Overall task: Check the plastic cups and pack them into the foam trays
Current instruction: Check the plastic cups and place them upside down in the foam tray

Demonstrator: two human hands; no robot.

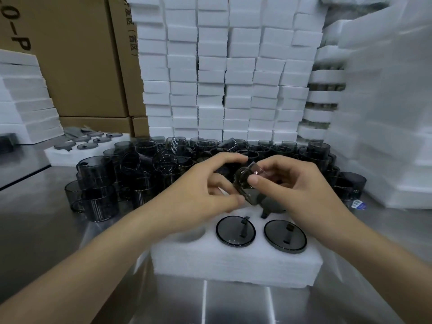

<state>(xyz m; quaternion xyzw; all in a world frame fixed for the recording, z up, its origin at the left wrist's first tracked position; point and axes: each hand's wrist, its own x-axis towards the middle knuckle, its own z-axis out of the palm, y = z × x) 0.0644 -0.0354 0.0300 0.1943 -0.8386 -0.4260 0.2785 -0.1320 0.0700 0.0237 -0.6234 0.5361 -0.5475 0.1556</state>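
Both hands hold one smoky transparent plastic cup (245, 183) tilted on its side above the white foam tray (236, 265). My left hand (201, 195) curls its fingers round the cup from the left. My right hand (287, 185) pinches its rim from the right with thumb and fingers. Two dark cups, one (235, 232) and the other (285, 236), sit in the tray's front pockets, and a third (273, 204) is partly hidden under my right hand. A pocket at the tray's left (189, 233) holds nothing.
A heap of loose dark cups (145, 169) covers the steel table (42, 230) behind the tray. Stacked white foam trays (224, 73) form a wall at the back and right. Cardboard boxes (81, 66) stand back left, beside another foam tray with cups (88, 146).
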